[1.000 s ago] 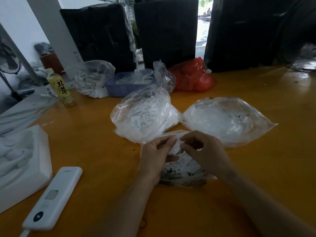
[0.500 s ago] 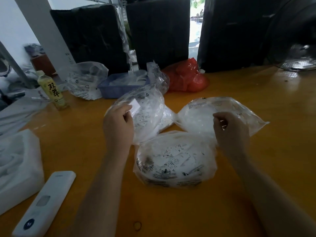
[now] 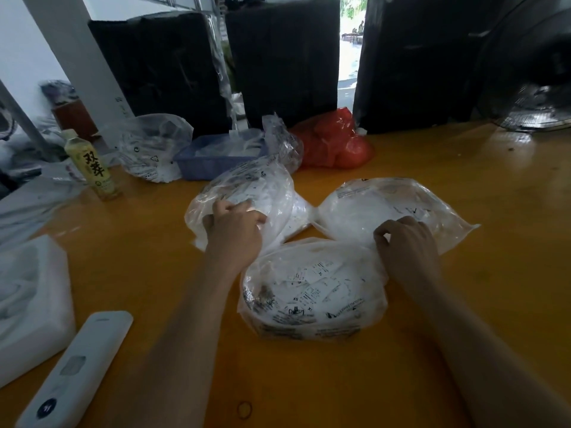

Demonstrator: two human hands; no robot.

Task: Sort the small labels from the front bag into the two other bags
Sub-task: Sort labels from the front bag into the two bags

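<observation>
A small rubber band lies on the orange table at 6 o'clock, nearest the viewer, with a white remote at 7 o'clock and a white foam tray just beyond it at 8 o'clock. Near the centre sits the front bag, clear plastic, full of small labels printed with sizes such as XS and XL. Beyond it at 11 o'clock the left hand rests at the near edge of the left bag, fingers curled and pushed in against the plastic; whether they pinch a label cannot be told. At 1 o'clock the right hand has its fingers curled at the near edge of the right bag, and what it grips, if anything, cannot be told either. The two far bags touch each other at 12 o'clock. Farther off, a green drink bottle stands upright at 10 o'clock, then another clear bag, a blue basket and a red bag along the back at 12 o'clock, before dark wrapped bundles.
</observation>
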